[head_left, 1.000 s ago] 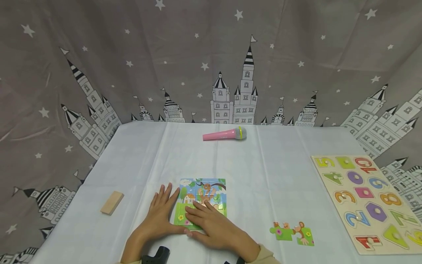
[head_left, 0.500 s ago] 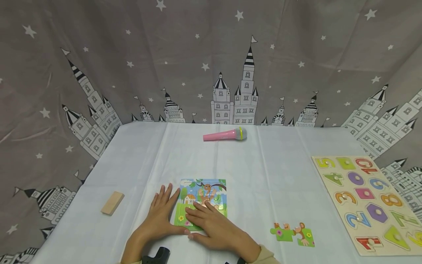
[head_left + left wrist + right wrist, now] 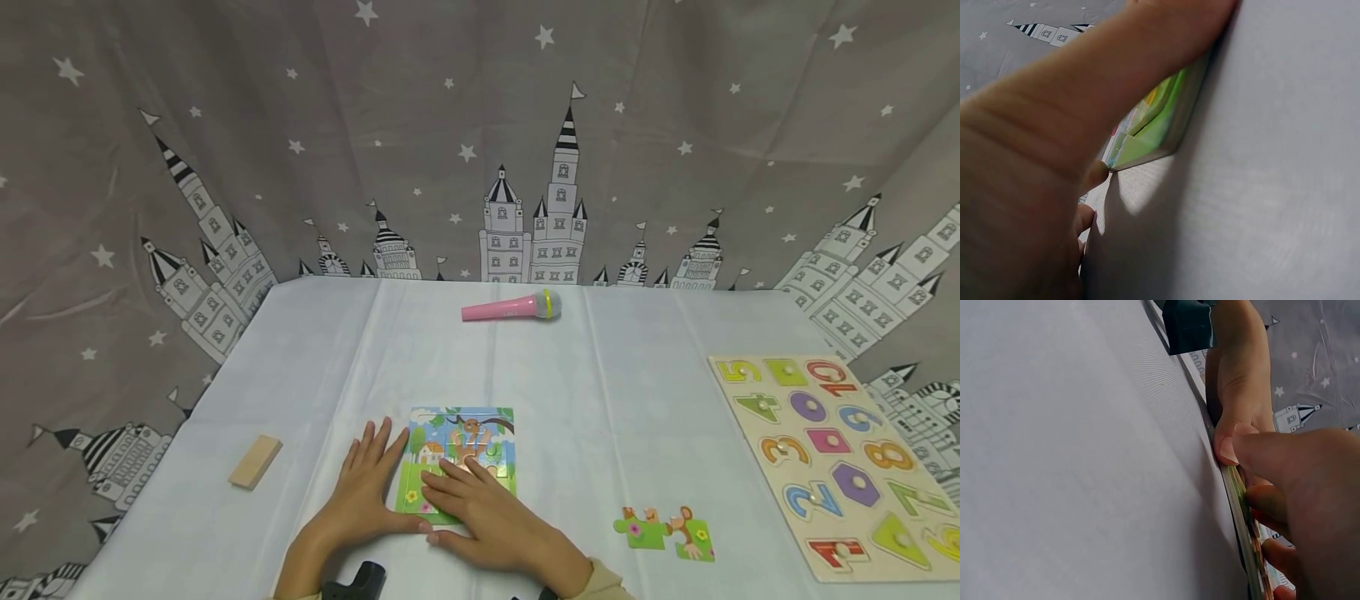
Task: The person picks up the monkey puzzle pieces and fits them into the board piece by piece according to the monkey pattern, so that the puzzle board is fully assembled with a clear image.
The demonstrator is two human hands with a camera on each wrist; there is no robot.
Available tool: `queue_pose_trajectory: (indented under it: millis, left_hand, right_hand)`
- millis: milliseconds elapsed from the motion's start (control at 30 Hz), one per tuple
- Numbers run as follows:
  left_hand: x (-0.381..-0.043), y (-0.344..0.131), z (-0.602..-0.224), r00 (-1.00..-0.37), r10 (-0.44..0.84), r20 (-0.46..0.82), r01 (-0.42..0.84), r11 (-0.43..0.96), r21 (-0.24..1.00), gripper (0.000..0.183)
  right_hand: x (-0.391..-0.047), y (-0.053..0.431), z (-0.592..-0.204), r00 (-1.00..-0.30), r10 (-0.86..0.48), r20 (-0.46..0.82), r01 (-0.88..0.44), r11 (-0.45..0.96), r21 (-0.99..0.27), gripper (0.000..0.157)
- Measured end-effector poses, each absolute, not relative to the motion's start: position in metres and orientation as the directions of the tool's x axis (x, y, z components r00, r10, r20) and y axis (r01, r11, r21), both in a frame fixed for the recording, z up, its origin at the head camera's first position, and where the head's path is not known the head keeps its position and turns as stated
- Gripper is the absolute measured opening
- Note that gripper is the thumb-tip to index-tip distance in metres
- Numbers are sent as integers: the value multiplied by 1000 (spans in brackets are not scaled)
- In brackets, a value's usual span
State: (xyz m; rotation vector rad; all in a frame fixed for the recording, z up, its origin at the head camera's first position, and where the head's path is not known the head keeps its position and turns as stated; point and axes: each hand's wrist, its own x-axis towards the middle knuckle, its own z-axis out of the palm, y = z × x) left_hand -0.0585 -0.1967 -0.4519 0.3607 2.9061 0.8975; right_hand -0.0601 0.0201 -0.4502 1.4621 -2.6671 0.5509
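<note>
A square jigsaw puzzle (image 3: 427,479) with a squirrel-like animal, a tree and a house lies flat on the white cloth. My left hand (image 3: 363,487) rests along its left side, fingers straight and spread, thumb along the near edge. Over the lower right part lies my right hand (image 3: 487,512), its fingers stretched across the picture and hiding that area. The thumb tips nearly meet at the near edge. In the left wrist view the green puzzle corner (image 3: 1147,144) shows under the thumb. Two loose puzzle pieces (image 3: 643,528) lie off to the right.
A number board (image 3: 795,454) with knobbed shapes lies at the right edge of the table. Toward the back rests a pink microphone (image 3: 501,308). A small wooden block (image 3: 256,461) lies on the left. Behind the table hangs a grey curtain (image 3: 420,125) with castles.
</note>
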Motion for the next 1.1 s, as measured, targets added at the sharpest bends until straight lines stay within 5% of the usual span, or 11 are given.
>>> queue_pose_trajectory:
  millis: [467, 767, 1100]
  left_hand:
    - [-58, -198, -453, -970, 244, -14, 192, 799, 569, 121]
    - [-59, -196, -452, -975, 221, -19, 171, 803, 571, 122]
    - [-60, -195, -450, -977, 209, -45, 146, 804, 576, 124]
  right_hand:
    - [-61, 18, -449, -605, -759, 242, -784, 514, -348, 48]
    - [-68, 40, -438, -759, -571, 313, -647, 602, -468, 38]
    - [-67, 108, -434, -947, -245, 208, -322, 708, -628, 28]
